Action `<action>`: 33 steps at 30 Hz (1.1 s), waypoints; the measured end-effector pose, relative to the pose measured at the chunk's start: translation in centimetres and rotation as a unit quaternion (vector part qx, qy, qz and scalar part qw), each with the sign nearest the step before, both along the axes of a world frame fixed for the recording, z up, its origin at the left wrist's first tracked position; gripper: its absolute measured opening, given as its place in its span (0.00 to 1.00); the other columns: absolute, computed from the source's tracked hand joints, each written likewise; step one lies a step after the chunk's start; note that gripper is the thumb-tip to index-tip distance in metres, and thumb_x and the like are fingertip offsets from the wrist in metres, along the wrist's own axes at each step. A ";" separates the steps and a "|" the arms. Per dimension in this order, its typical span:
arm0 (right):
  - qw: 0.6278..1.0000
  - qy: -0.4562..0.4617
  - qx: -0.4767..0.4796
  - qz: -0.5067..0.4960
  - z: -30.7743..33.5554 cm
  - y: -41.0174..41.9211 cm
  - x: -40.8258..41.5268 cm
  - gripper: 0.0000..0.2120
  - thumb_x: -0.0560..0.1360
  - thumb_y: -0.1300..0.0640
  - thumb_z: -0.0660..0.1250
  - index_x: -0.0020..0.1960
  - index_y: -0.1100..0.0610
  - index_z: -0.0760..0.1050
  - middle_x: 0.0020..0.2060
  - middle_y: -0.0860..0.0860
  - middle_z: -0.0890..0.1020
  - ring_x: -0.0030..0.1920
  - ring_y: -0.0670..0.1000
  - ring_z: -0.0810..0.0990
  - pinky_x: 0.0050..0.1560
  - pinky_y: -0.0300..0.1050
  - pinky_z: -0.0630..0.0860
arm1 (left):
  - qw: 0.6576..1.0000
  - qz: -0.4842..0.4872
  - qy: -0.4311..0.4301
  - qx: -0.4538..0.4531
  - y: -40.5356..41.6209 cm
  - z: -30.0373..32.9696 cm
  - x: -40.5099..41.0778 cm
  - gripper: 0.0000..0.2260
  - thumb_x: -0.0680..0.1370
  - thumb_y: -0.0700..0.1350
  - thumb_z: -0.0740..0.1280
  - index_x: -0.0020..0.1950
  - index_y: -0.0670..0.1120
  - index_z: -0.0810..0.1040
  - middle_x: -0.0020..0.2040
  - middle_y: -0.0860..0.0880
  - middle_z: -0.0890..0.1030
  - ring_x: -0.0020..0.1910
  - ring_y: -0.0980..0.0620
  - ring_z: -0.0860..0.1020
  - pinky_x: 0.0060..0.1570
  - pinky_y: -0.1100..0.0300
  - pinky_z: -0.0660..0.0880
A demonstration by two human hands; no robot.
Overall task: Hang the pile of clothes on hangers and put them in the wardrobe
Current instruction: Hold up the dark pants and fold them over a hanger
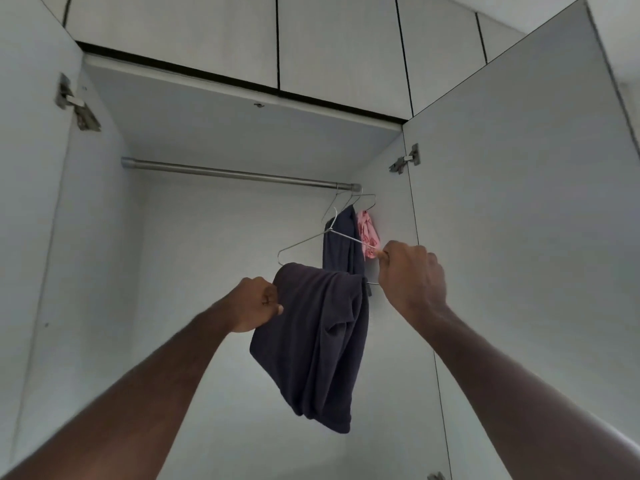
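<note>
Below the wardrobe rail point(239, 174), our right hand point(410, 275) pinches one end of a wire hanger point(304, 240) while our left hand point(254, 303) grips the dark garment point(318, 341) draped over its bar. Held off-centre, the hanger could tip and shed the cloth, or its hook could miss the rail.

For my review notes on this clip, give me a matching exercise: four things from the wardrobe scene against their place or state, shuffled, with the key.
Things:
1. wire hanger
2. dark garment
3. pink garment
4. rail

States:
A. hangs at the rail's right end
B. bare along most of its length
C. draped over the held hanger's bottom bar
D. gripped by the right hand

Pairs: 1-D, 2-C, 3-A, 4-B
</note>
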State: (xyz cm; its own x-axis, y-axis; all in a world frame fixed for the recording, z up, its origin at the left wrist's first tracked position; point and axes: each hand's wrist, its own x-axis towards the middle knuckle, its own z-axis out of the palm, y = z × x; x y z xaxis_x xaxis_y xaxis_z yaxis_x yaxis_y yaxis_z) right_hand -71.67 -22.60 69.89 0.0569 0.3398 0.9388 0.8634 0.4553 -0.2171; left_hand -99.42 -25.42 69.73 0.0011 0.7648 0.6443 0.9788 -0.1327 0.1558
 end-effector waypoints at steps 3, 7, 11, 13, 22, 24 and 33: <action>0.999 0.034 0.010 0.011 1.7 5.2 -1.4 0.16 0.85 0.49 0.59 0.53 0.59 0.79 0.39 0.54 0.79 0.37 0.55 0.74 0.36 0.47 0.70 | 1.000 -0.024 -0.007 0.018 4.7 1.5 -0.9 0.10 0.77 0.46 0.71 0.38 0.52 0.75 0.38 0.54 0.79 0.36 0.60 0.75 0.34 0.70 0.65; 0.997 0.056 0.040 0.030 3.6 12.1 -4.4 0.17 0.85 0.48 0.57 0.50 0.58 0.78 0.40 0.56 0.82 0.38 0.58 0.78 0.36 0.47 0.71 | 0.998 -0.053 -0.025 0.037 11.0 3.2 -2.1 0.13 0.77 0.45 0.72 0.60 0.51 0.79 0.56 0.51 0.82 0.49 0.54 0.78 0.49 0.67 0.70; 0.991 0.089 0.059 0.086 6.5 17.7 -7.6 0.17 0.84 0.48 0.59 0.49 0.60 0.79 0.42 0.57 0.82 0.43 0.60 0.80 0.39 0.50 0.74 | 0.998 -0.052 -0.010 0.040 16.6 5.8 -2.5 0.25 0.78 0.44 0.71 0.75 0.49 0.71 0.66 0.49 0.78 0.58 0.52 0.77 0.58 0.64 0.69; 0.987 0.102 0.065 0.105 8.1 19.8 -9.2 0.17 0.84 0.48 0.60 0.48 0.59 0.79 0.43 0.57 0.82 0.46 0.60 0.81 0.43 0.52 0.78 | 0.996 -0.069 -0.001 0.062 18.9 7.0 -2.8 0.29 0.78 0.42 0.70 0.78 0.48 0.67 0.72 0.49 0.74 0.69 0.49 0.74 0.68 0.59 0.68; 0.992 0.077 0.081 0.054 15.4 25.5 -13.7 0.14 0.84 0.51 0.62 0.57 0.61 0.79 0.52 0.61 0.81 0.53 0.65 0.80 0.49 0.54 0.76 | 0.976 -0.124 -0.025 0.175 27.3 12.8 -8.0 0.22 0.78 0.40 0.70 0.72 0.45 0.75 0.67 0.49 0.79 0.65 0.52 0.77 0.61 0.70 0.67; 0.992 0.084 0.085 0.045 17.1 26.2 -14.3 0.13 0.83 0.52 0.63 0.57 0.61 0.79 0.53 0.62 0.80 0.54 0.65 0.79 0.49 0.55 0.75 | 0.974 -0.131 -0.024 0.184 28.6 13.6 -9.9 0.19 0.78 0.41 0.70 0.69 0.46 0.77 0.62 0.49 0.81 0.60 0.53 0.79 0.59 0.67 0.68; 0.992 0.048 0.090 -0.076 21.9 29.2 -16.3 0.06 0.82 0.59 0.64 0.56 0.61 0.76 0.53 0.60 0.79 0.55 0.64 0.79 0.45 0.52 0.71 | 0.978 -0.132 0.003 0.162 33.7 15.1 -15.8 0.11 0.78 0.47 0.71 0.60 0.49 0.78 0.50 0.49 0.81 0.48 0.49 0.79 0.48 0.59 0.71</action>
